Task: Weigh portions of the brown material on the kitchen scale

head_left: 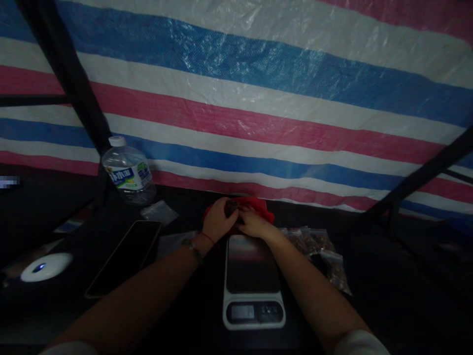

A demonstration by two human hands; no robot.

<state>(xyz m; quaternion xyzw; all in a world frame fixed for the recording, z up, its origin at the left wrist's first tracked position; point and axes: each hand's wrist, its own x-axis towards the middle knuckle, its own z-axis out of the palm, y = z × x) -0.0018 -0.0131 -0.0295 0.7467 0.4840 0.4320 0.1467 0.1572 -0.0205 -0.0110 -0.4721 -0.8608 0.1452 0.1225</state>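
A white round device (46, 266) with a small blue light is seen far to the left of the kitchen scale (253, 281), on the dark table (388, 305). Nearer to the scale, still on its left, a dark phone (123, 257) is laid flat and slanted. Behind the phone, to the upper left of the scale, a clear water bottle (128, 171) with a white cap is stood upright against the striped tarp (258, 88), and a small empty clear bag (159, 212) is laid just beside the bottle's base.

The left hand (219, 220) is held just beyond the far edge of the scale, a red string and a bracelet being worn at its wrist. Its fingers are curled closed around a small dark object (232, 207), which is pinched between both hands; what the object is cannot be told in the dim light. The right hand (253, 223) is pressed against the left one, its fingers bent over the same object from the other side. Both hands are held over a red bag (263, 205), which is set directly behind the scale.

The scale itself is placed in the middle between the two forearms, its platform bare and its display facing the person. To the right of the scale, several small clear bags of brown pieces (322, 251) are laid close together on the table.
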